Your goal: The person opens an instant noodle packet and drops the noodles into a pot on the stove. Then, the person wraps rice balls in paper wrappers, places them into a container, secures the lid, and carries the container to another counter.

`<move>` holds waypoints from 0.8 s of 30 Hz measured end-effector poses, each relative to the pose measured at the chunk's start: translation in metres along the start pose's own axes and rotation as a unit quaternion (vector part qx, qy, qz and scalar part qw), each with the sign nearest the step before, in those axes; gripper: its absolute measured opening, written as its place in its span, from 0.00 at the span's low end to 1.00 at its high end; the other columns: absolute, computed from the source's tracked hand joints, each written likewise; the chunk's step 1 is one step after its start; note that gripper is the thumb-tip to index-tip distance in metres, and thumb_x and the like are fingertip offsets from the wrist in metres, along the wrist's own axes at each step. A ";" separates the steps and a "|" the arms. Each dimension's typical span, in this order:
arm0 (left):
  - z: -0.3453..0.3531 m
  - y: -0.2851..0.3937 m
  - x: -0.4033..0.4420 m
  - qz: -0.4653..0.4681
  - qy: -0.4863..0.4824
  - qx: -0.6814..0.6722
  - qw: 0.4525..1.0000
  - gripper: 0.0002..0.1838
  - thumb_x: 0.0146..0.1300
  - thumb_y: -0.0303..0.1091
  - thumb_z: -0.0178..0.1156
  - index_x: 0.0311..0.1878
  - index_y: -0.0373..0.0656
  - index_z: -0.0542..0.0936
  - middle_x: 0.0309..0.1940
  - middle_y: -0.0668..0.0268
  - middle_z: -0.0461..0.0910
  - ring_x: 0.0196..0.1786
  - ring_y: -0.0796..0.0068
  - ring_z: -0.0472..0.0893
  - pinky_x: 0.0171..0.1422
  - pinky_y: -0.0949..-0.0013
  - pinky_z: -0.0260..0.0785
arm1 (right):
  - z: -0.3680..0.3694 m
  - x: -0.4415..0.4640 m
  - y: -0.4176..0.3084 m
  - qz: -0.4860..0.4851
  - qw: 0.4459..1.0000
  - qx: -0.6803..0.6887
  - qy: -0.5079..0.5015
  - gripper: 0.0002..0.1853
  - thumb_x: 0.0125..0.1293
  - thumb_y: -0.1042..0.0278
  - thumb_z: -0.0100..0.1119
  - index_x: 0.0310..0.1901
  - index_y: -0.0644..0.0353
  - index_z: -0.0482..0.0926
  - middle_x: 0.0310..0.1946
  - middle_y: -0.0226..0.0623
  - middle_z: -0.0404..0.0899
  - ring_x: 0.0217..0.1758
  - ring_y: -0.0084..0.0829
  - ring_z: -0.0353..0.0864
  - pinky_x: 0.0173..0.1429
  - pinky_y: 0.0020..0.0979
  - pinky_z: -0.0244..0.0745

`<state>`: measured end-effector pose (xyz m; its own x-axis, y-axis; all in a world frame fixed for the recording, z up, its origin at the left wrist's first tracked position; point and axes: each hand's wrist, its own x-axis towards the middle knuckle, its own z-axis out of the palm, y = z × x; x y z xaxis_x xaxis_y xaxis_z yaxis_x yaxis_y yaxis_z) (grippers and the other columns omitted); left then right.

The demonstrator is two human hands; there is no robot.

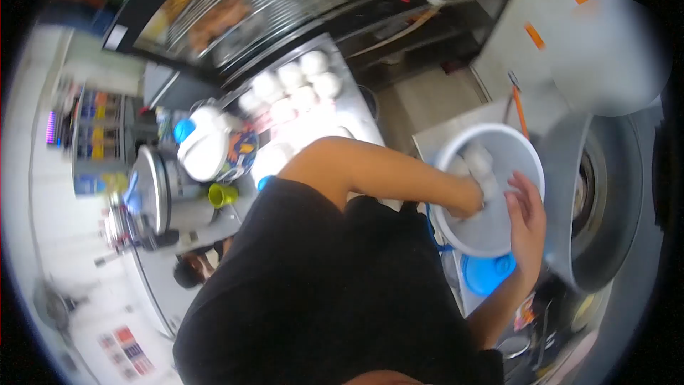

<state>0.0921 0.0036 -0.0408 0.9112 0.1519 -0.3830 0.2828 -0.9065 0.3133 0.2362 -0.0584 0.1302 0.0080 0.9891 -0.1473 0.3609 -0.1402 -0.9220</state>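
Observation:
My left hand (467,198) reaches down into a large white basin (456,237), against pale, round, dough-like lumps (479,162). Its fingers are bent out of sight, so a hold on a lump cannot be made out. Over the basin's right rim hovers my right hand (526,210), fingers apart and nothing in them. Several round white balls (313,64), dough by their look, sit in rows on a metal tray (365,110) beyond my left arm.
A blue lid or tub (488,274) lies below the basin. To the right stands a big grey metal pan (605,242). A blurred pale round object (611,57) hangs upper right. A glass display case (263,7), steel pot (149,189) and yellow-green cup (222,194) are to the left.

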 end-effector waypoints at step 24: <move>0.261 -0.203 -0.450 -0.718 0.467 -0.344 0.385 0.61 0.48 0.58 0.83 0.76 0.32 0.63 0.69 0.34 0.73 0.69 0.38 0.78 0.73 0.49 0.73 | 0.554 0.234 0.041 -0.077 0.942 -0.301 -0.124 0.44 0.54 0.57 0.79 0.73 0.30 0.69 0.72 0.55 0.66 0.79 0.65 0.60 0.83 0.60 0.56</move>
<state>-0.4537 0.0161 -0.1585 -0.7127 0.6690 -0.2111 0.4164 0.6456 0.6401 -0.2640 0.1418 -0.1407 -0.2790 0.9440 -0.1762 0.8045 0.1296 -0.5797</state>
